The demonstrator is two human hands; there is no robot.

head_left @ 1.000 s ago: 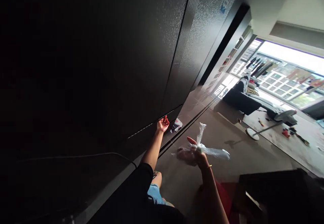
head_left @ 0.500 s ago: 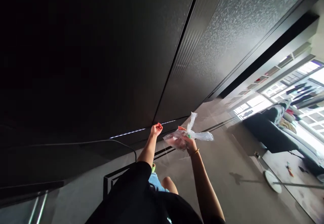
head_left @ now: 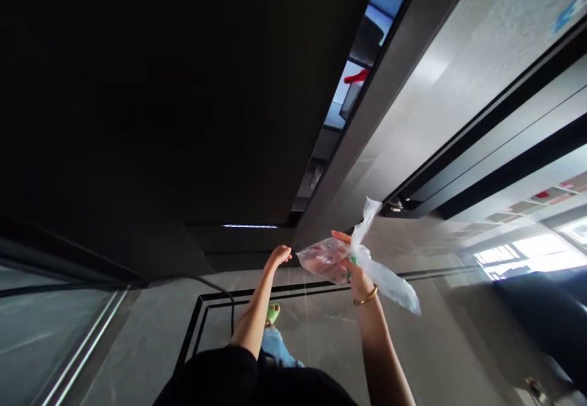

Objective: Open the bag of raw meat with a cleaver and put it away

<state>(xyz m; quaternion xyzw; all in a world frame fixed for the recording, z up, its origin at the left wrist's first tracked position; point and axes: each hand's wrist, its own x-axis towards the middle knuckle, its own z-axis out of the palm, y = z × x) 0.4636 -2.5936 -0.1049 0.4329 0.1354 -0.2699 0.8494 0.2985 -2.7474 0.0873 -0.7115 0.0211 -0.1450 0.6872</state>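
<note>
The dark refrigerator door stands slightly ajar in front of me. Curled at its lower edge is my left hand, fingers closed; their exact hold is partly hidden. My right hand, with a bracelet on the wrist, is closed around a knotted clear plastic bag. Pinkish contents show through the plastic, their kind unclear. The bag hangs beside the left hand, close to the other grey door. Through the gap, lit shelves and a red item are visible.
A dark cable runs across the lower left to the floor. Grey tiles with black border lines lie below, where my green-shod foot stands. A dark sofa is at the right, blurred.
The dark door has swung open a little, exposing the lit interior. My left hand has moved slightly down and left with it. The view has shifted; the bag stays in my right hand.
</note>
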